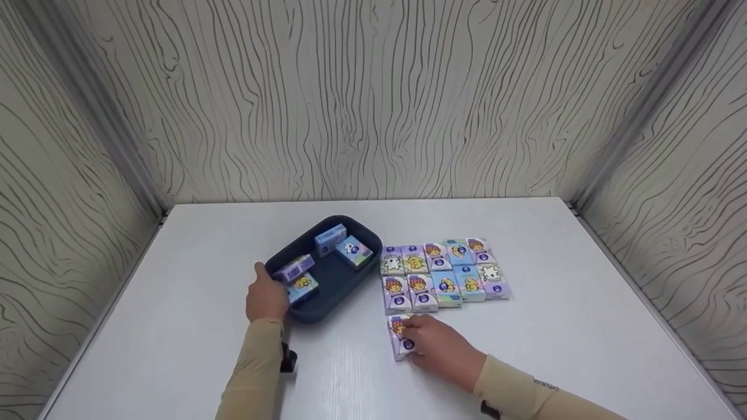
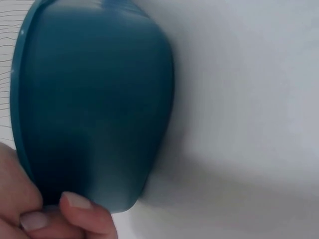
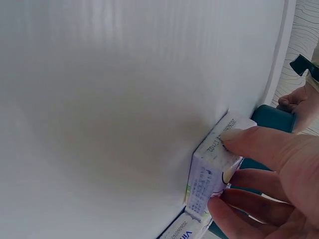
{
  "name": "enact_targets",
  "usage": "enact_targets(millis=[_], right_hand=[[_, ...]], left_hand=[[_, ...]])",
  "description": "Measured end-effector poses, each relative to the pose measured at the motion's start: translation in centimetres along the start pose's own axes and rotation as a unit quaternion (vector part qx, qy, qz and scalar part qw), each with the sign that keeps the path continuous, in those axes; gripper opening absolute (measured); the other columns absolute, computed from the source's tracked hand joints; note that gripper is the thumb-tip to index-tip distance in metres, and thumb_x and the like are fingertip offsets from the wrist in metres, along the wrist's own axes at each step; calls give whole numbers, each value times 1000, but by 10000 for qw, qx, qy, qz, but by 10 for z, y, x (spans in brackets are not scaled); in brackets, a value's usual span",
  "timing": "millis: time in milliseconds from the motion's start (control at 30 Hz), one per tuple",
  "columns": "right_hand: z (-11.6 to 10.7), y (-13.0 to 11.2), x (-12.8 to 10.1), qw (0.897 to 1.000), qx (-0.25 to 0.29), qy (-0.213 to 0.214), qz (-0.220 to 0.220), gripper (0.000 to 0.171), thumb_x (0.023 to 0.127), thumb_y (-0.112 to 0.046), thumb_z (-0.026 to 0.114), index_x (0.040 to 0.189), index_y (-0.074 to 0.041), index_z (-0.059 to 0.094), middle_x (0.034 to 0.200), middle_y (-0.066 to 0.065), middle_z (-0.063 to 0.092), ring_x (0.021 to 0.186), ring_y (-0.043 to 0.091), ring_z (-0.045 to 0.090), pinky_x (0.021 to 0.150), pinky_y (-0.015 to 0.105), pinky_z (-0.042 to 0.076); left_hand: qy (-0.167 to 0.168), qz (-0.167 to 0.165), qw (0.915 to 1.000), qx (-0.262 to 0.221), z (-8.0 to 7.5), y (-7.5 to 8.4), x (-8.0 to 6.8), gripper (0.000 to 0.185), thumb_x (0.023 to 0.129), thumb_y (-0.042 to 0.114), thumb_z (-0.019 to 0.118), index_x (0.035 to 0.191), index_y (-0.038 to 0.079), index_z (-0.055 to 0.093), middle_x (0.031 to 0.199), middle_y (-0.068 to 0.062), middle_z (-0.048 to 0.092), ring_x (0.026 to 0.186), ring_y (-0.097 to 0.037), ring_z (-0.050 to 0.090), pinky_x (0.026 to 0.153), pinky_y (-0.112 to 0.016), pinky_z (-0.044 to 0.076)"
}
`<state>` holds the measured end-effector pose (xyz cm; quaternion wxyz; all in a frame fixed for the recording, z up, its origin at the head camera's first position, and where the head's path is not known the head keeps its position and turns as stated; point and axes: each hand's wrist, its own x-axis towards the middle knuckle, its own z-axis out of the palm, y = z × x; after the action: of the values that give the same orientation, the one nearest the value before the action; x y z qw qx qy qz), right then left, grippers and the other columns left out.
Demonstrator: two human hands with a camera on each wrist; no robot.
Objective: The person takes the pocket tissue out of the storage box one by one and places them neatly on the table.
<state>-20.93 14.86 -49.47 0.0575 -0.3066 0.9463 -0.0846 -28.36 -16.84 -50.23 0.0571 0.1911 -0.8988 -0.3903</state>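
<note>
My left hand (image 1: 266,296) grips the near left end of a dark teal plastic tub (image 1: 347,297). In the left wrist view its fingers (image 2: 88,215) curl at the end of the tub's wall. Inside the tub lie a purple box (image 1: 295,268) and several blue ones, two of them tilted or on edge. My right hand (image 1: 440,350) pinches a small purple-and-white cartoon box (image 1: 397,349) between thumb and fingers, just in front of the boxes laid on the table. The right wrist view shows the box's printed side (image 3: 199,179) and the thumb on its end.
Two rows of similar small boxes (image 1: 446,286) lie face up, side by side, right of the tub on the white table (image 1: 560,344). Wood-patterned panels (image 1: 362,105) rise at the back and both sides.
</note>
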Motion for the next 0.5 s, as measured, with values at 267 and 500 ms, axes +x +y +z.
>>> enact_targets(millis=[267,500], right_hand=[[-2,1,3,9997,-117,167,-108,35,78,-14,79,110,-6,69,111,6,61,103,21,59,85,33,49],[0,-1,4,9999,-64,104,8,37,77,-15,79,111,-5,68,107,4,60,98,17,59,84,32,49]], left_hand=[[-48,0,9999,-124,-2,1,2,49,94,7,36,141,0,26,97,-33,62,72,-37,60,63,-52,44],[-154,-86,9998,-72,1,-1,4,50,94,8,35,142,1,24,97,-32,62,72,-36,60,62,-50,44]])
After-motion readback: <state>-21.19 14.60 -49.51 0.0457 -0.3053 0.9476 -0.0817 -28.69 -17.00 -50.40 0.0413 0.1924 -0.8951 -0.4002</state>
